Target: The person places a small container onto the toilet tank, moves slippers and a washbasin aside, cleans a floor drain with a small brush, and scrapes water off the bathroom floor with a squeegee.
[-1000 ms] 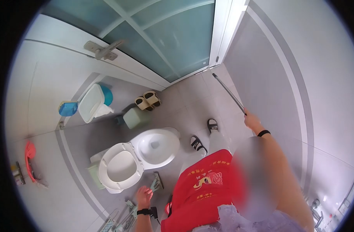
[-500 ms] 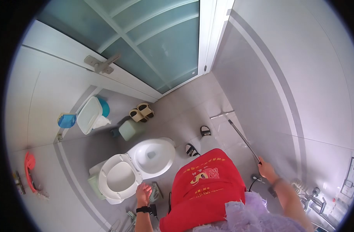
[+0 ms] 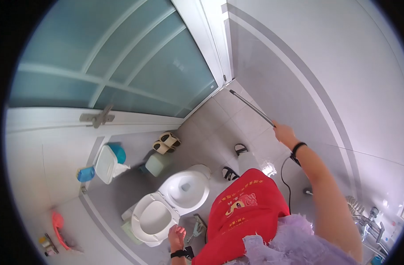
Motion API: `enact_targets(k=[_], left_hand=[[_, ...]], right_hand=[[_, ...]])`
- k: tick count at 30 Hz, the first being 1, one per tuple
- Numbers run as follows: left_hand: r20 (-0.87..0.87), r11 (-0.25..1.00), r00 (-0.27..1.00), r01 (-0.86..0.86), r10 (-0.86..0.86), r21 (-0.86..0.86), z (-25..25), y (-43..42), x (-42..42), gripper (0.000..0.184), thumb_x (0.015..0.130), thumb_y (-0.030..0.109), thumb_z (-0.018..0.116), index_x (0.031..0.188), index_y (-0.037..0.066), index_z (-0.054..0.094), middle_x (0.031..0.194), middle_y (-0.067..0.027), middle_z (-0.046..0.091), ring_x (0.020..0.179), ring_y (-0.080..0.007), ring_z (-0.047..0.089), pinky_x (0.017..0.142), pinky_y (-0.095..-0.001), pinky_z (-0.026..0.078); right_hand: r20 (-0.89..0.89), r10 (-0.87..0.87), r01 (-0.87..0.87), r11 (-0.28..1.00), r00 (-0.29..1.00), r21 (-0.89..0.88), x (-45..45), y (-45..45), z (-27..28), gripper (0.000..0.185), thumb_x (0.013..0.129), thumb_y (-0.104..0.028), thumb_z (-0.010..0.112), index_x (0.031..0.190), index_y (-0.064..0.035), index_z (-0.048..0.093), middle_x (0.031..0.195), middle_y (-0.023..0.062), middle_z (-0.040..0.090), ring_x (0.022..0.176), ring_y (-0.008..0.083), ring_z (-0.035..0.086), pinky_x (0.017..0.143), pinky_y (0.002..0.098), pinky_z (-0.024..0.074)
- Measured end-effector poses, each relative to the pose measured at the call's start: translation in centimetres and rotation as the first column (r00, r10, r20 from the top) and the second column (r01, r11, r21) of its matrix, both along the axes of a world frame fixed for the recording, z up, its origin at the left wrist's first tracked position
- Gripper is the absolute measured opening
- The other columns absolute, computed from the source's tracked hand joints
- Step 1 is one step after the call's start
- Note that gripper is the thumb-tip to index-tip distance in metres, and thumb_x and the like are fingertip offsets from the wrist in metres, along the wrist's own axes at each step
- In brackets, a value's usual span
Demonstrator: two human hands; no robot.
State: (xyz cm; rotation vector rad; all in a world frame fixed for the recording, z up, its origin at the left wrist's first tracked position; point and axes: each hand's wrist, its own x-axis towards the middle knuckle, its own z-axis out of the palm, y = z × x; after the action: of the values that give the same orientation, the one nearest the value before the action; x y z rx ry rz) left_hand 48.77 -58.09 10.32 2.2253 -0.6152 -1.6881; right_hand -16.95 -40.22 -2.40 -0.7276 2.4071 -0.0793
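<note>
My right hand (image 3: 284, 134) is closed around the near end of a thin metal pole (image 3: 255, 108), which slants up and left over the floor tiles towards the door corner. The pole's far end lies near the door frame. My left hand (image 3: 177, 237) hangs beside the raised seat of the toilet (image 3: 186, 191), its fingers curled; whether it holds anything is hidden. A green-grey squeegee-like tool (image 3: 196, 229) stands just right of that hand. Both wrists wear black bands, and a cable runs from the right one.
A glass-panelled door (image 3: 122, 53) is ahead. Tan slippers (image 3: 167, 143) and a pale bin (image 3: 157, 164) are beside the toilet. A white tissue holder (image 3: 106, 164) and a red item (image 3: 58, 227) are on the left. Shower fittings (image 3: 373, 225) are at lower right.
The pole was drawn back towards me with a flat head visible on the floor, and now extends towards the door again. The view has turned to the right.
</note>
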Motion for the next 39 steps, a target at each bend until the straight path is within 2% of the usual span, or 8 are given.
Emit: enact_targets(k=[7, 11, 19, 25, 28, 31, 34, 39], left_hand=[[0.000, 0.993, 0.993, 0.120, -0.120, 0.006, 1.8, -2.6, -7.6, 0.020, 0.089, 0.020, 0.059, 0.106, 0.010, 0.053, 0.089, -0.0038, 0.057, 0.081, -0.0195, 0.059, 0.072, -0.0358, 0.049], [-0.037, 0.977, 0.976, 0.214, -0.214, -0.020, 1.8, -5.9, -11.6, 0.024, 0.089, 0.021, 0.060, 0.108, 0.010, 0.054, 0.091, -0.0037, 0.058, 0.083, -0.0193, 0.059, 0.079, -0.0371, 0.048], [-0.019, 0.914, 0.914, 0.406, -0.406, 0.005, -0.3, -12.3, -17.1, 0.027, 0.087, 0.021, 0.060, 0.111, 0.009, 0.053, 0.093, -0.0061, 0.058, 0.083, -0.0198, 0.059, 0.078, -0.0393, 0.050], [-0.139, 0.822, 0.815, 0.569, -0.563, 0.009, -2.9, -19.9, -20.0, 0.022, 0.089, 0.019, 0.058, 0.107, 0.008, 0.054, 0.091, -0.0068, 0.059, 0.079, -0.0185, 0.060, 0.071, -0.0337, 0.052], [-0.175, 0.755, 0.742, 0.656, -0.647, -0.009, -1.6, -22.9, -24.1, 0.018, 0.091, 0.020, 0.057, 0.104, 0.008, 0.054, 0.091, -0.0059, 0.059, 0.081, -0.0171, 0.060, 0.071, -0.0319, 0.051], [-0.125, 0.650, 0.643, 0.759, -0.756, -0.027, -1.1, -26.9, -27.7, 0.019, 0.092, 0.023, 0.057, 0.104, 0.009, 0.054, 0.091, -0.0053, 0.059, 0.081, -0.0163, 0.060, 0.072, -0.0313, 0.051], [-0.121, 0.588, 0.583, 0.809, -0.803, -0.005, -2.6, -30.1, -28.7, 0.021, 0.092, 0.024, 0.058, 0.105, 0.009, 0.054, 0.091, -0.0050, 0.059, 0.082, -0.0162, 0.061, 0.072, -0.0323, 0.051], [-0.103, 0.548, 0.550, 0.835, -0.829, 0.047, -5.1, -32.6, -29.3, 0.020, 0.091, 0.023, 0.057, 0.105, 0.009, 0.053, 0.090, -0.0045, 0.060, 0.079, -0.0158, 0.061, 0.069, -0.0313, 0.051]], right_hand=[[0.087, -0.077, 0.063, 0.986, 0.993, 0.153, -2.7, 2.5, -2.1, 0.029, 0.093, -0.028, 0.052, 0.110, -0.0047, 0.052, 0.095, 0.0199, 0.066, 0.095, 0.0370, 0.064, 0.079, 0.0476, 0.0511], [0.116, -0.096, 0.074, 0.981, 0.989, 0.176, 1.7, 9.7, -2.9, 0.032, 0.093, -0.028, 0.052, 0.114, -0.0052, 0.046, 0.095, 0.0207, 0.067, 0.094, 0.0384, 0.064, 0.078, 0.0501, 0.0504], [0.214, -0.298, 0.188, 0.889, 0.930, 0.418, 12.2, 24.6, 2.7, 0.036, 0.094, -0.029, 0.049, 0.118, -0.0034, 0.041, 0.083, 0.0219, 0.066, 0.077, 0.0398, 0.066, 0.067, 0.0504, 0.0519], [0.210, -0.463, 0.293, 0.789, 0.861, 0.541, 21.3, 29.6, 7.9, 0.029, 0.091, -0.026, 0.052, 0.109, -0.0052, 0.044, 0.087, 0.0217, 0.066, 0.083, 0.0401, 0.065, 0.072, 0.0508, 0.0517], [0.255, -0.383, 0.199, 0.819, 0.888, 0.538, 27.6, 34.7, 5.6, 0.033, 0.091, -0.028, 0.052, 0.113, -0.0041, 0.044, 0.089, 0.0227, 0.066, 0.084, 0.0409, 0.065, 0.072, 0.0503, 0.0521], [0.209, -0.867, 0.572, 0.461, 0.452, 0.678, 25.3, 24.2, 17.7, 0.036, 0.091, -0.032, 0.051, 0.108, -0.0004, 0.056, 0.090, 0.0245, 0.065, 0.084, 0.0413, 0.064, 0.072, 0.0504, 0.0509], [0.061, -0.746, 0.628, 0.599, 0.663, 0.497, 31.9, 28.9, 13.7, 0.039, 0.090, -0.036, 0.049, 0.106, -0.0013, 0.057, 0.092, 0.0243, 0.065, 0.088, 0.0434, 0.062, 0.076, 0.0531, 0.0481], [0.066, -0.762, 0.672, 0.605, 0.644, 0.428, 33.4, 22.8, 15.8, 0.036, 0.092, -0.037, 0.046, 0.104, -0.0045, 0.054, 0.087, 0.0239, 0.065, 0.086, 0.0445, 0.061, 0.076, 0.0543, 0.0467]])
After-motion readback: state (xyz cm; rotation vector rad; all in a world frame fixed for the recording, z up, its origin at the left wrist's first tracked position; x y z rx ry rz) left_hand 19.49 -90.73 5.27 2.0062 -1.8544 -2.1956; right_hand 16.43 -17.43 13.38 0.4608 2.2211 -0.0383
